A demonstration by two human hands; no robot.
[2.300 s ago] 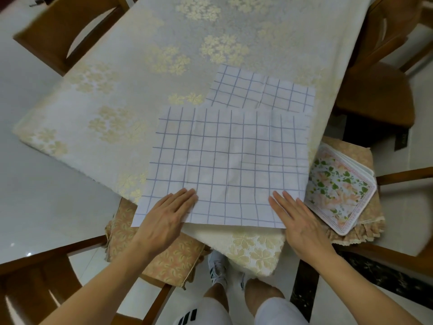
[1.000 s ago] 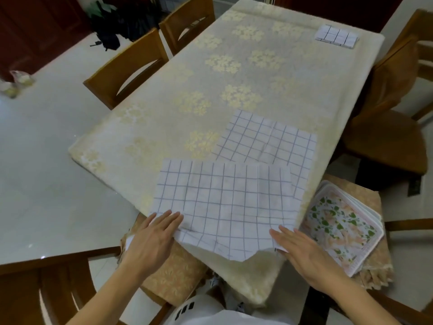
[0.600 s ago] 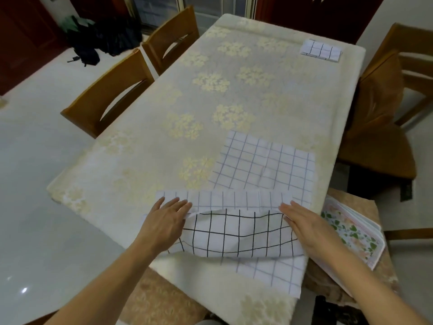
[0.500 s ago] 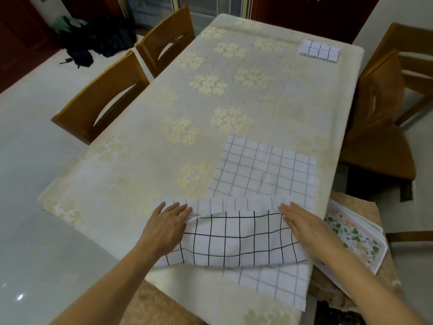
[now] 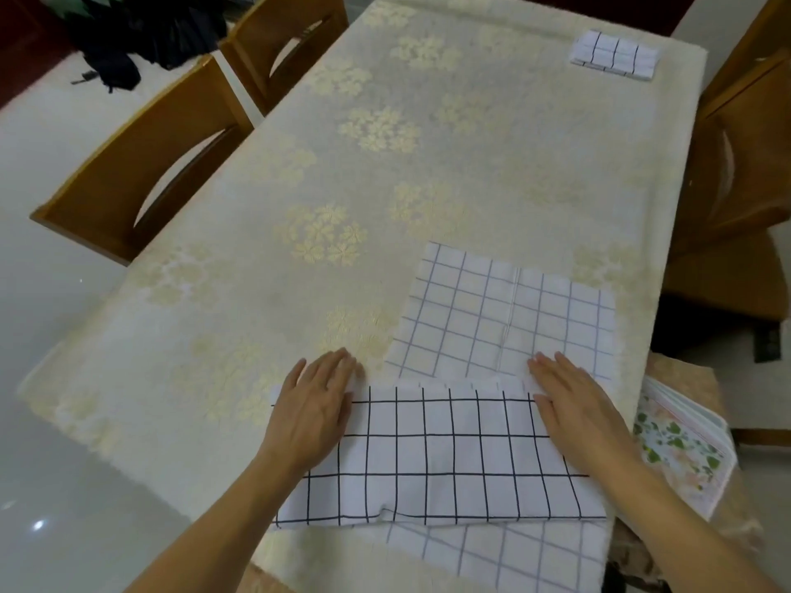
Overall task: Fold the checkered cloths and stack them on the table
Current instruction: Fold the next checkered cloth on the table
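A white checkered cloth point(image 5: 445, 460) lies folded in half at the table's near edge, dark grid lines facing up. My left hand point(image 5: 314, 410) presses flat on its far left corner. My right hand point(image 5: 573, 404) presses flat on its far right corner. Under it a second checkered cloth point(image 5: 505, 318) lies spread, its far part beyond my hands and its near part point(image 5: 513, 558) hanging over the table edge. A small folded checkered stack point(image 5: 614, 55) sits at the far right corner of the table point(image 5: 385, 173).
The table wears a cream tablecloth with gold flowers. Two wooden chairs point(image 5: 141, 164) stand along the left side, another chair point(image 5: 736, 199) on the right. A floral mat point(image 5: 680, 447) lies on a seat at the near right.
Both hands lifted the cloth's near edge and carried it away from me onto the far edge, folding it in half. They now lie flat on the fold's far corners.
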